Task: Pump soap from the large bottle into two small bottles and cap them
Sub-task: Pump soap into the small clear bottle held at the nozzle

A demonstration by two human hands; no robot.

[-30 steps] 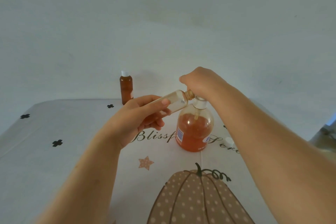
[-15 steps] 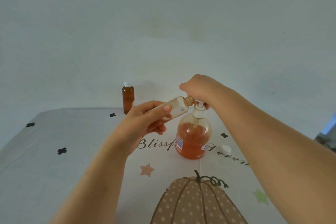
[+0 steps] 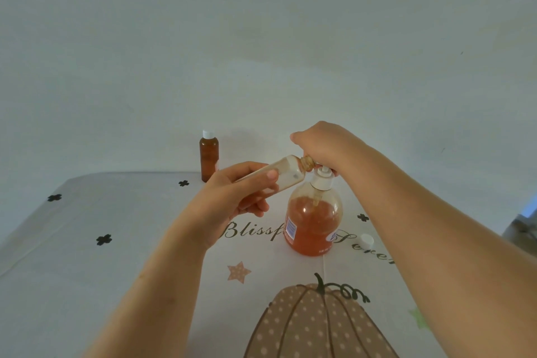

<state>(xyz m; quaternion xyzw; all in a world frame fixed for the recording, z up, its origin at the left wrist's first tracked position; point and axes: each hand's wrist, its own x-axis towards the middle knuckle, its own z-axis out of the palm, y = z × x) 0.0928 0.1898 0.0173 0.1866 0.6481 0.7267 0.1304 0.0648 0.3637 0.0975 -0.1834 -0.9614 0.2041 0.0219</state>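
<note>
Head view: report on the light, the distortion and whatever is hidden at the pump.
Head view: dim, flat, greyish light, no hard glare; the wide lens curves the far edge of the table; the right hand hides the spout of the pump, and where the small bottle meets it.

Views: one. Head camera, wide-angle, worn on the person's head; faces forward and down along both forearms. Close range. Left hand (image 3: 232, 200) gripping the small bottle (image 3: 286, 174) sits at frame centre; right hand (image 3: 322, 145), curled over the pump (image 3: 321, 182), just right of and above that grip. Table (image 3: 87, 270) fills the frame below the grip, wall (image 3: 261, 38) above it.
</note>
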